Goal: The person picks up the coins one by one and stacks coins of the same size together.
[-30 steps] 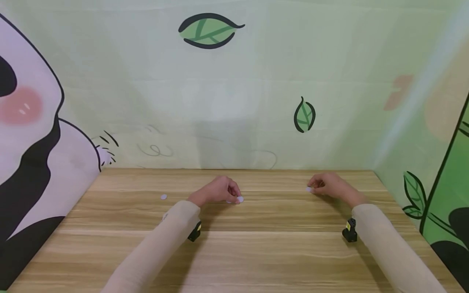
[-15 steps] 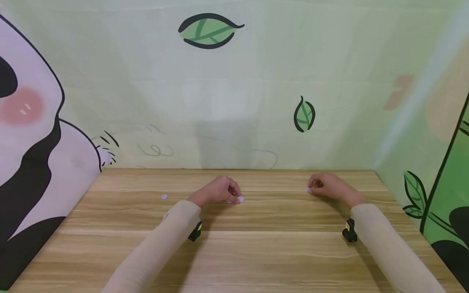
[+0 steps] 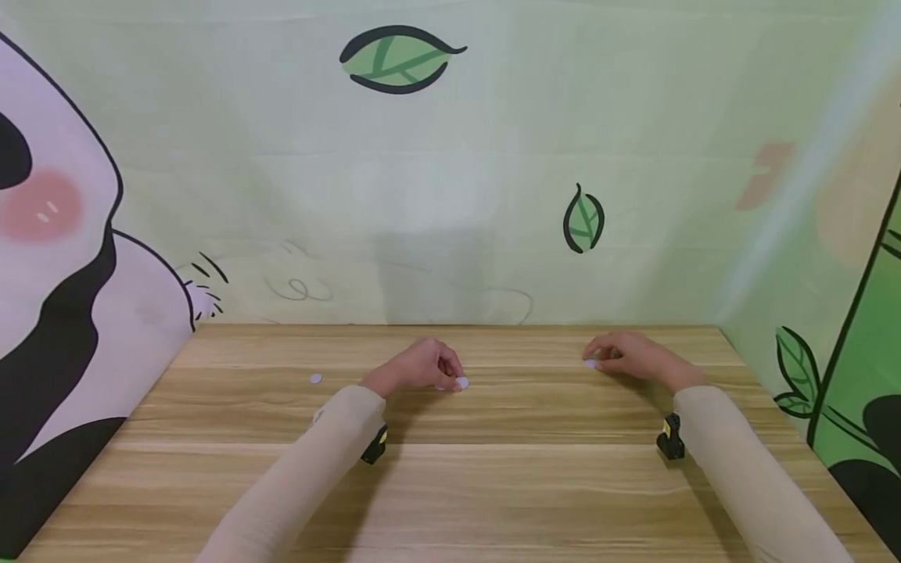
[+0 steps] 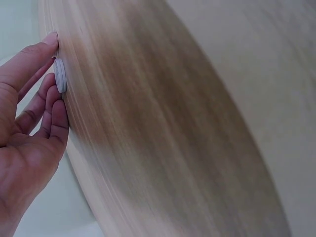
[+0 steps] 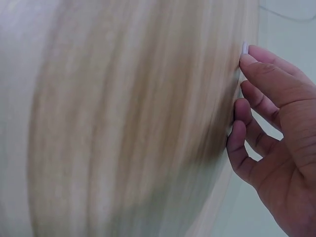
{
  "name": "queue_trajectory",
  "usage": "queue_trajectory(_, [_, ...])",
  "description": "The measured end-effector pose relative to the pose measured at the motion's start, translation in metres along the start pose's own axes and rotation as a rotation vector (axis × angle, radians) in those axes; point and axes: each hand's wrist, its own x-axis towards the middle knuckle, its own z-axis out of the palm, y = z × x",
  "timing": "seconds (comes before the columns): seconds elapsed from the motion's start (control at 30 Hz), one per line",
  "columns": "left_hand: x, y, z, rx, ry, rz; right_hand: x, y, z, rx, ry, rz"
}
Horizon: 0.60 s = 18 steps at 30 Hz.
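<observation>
My left hand [image 3: 425, 365] is low over the wooden table, thumb and forefinger pinching a small round white disc [image 3: 462, 382]. Close to its curled fingers, a short stack of white discs [image 4: 60, 75] stands out in the left wrist view; part of it peeks from under the hand in the head view. Farther right, my right hand [image 3: 631, 356] holds another white disc [image 3: 590, 363] between thumb and forefinger, close to the tabletop. From the right wrist view that disc appears edge-on at the fingertips, the other fingers loosely bent beside it.
One more white disc [image 3: 315, 378] lies on the table [image 3: 521, 485] to the left of my left hand. A green cloth backdrop [image 3: 493, 156] with printed leaves rises behind the table's back edge. A panda print [image 3: 56, 195] covers the left side.
My right hand has slid slightly left with its disc, its forefinger reaching a little farther. The left hand and the discs near it have stayed in place.
</observation>
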Motion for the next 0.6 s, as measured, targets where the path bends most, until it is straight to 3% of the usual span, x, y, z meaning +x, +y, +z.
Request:
queue_trajectory(0.23, [-0.0007,-0.0002,0.0008,-0.001,0.007,-0.014,0.002,-0.0003,0.0014,-0.015,0.016,-0.001])
queue_trajectory(0.6, [-0.0008,0.0016,0.0015,0.007,0.011,-0.023,0.0023,-0.0006,0.0051,0.016,0.038,0.101])
